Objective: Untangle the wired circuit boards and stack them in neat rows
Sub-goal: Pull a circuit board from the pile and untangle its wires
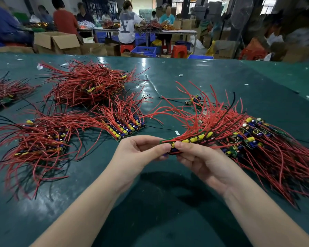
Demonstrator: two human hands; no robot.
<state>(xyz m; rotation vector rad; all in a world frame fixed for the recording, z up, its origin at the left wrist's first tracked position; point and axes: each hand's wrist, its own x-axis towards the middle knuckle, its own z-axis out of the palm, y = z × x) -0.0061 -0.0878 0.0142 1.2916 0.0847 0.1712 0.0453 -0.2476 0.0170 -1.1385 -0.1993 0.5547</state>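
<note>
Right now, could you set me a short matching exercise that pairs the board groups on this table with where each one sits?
Things:
1. neat row of boards
2. held bundle
3. big tangled heap
4. two loose boards

Places:
A. far left of centre
B. between left hand and right hand
C. centre, beyond the left hand
D. far, right of centre

Pairs: 1-C, 2-B, 3-A, 4-D

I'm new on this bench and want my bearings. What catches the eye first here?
The two hands at centre: the left hand and right hand pinch a row of circuit boards above the green table. Heaps of red wires surround them: a tangled pile at right, a neat row just beyond the left hand.
</note>
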